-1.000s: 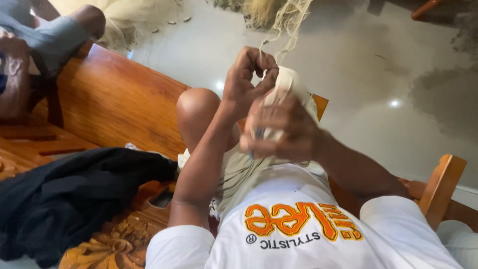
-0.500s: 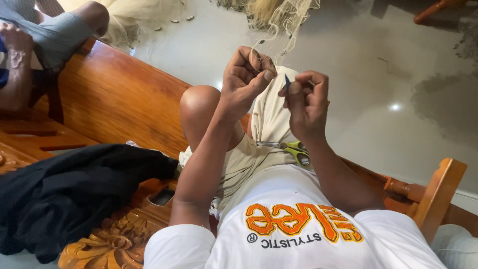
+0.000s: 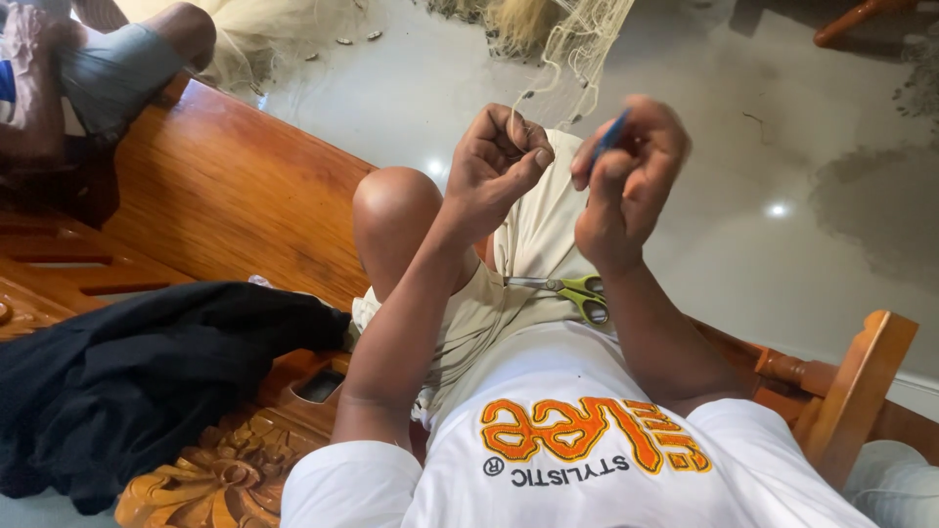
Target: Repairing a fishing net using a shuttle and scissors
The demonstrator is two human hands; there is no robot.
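Head view: since half a second ago the right hand (image 3: pixel 626 181) has lifted and swung outward, away from the left hand (image 3: pixel 494 161), so the two fists that were almost touching now stand a little apart; the right one is blurred with motion. The blue tool (image 3: pixel 609 135) it pinches, a slim flat plastic sliver, now points up and toward the far floor rather than lying tucked between the hands. The right hand is clenched around that tool. The left hand has hardly shifted: it is curled tight, thumb pressed over the fingers, gripping fine strands of the fishing net (image 3: pixel 567 59), a pale, thin, knotted mesh that runs from the fist up to the top edge of the picture, where it bunches with straw-coloured fibre. Small dark weights hang along it.

The scissors (image 3: pixel 577 293), steel blades with yellow-green loop handles, lie as before on the lap, on soft beige shorts, just under the right forearm. The person sits on a wooden bench (image 3: pixel 225 196) of glossy reddish timber with carved scrollwork at its near left corner. A limp black cloth (image 3: pixel 137 381) is heaped on the seat's left part. Beyond lies a polished grey floor (image 3: pixel 782 225) with light glints
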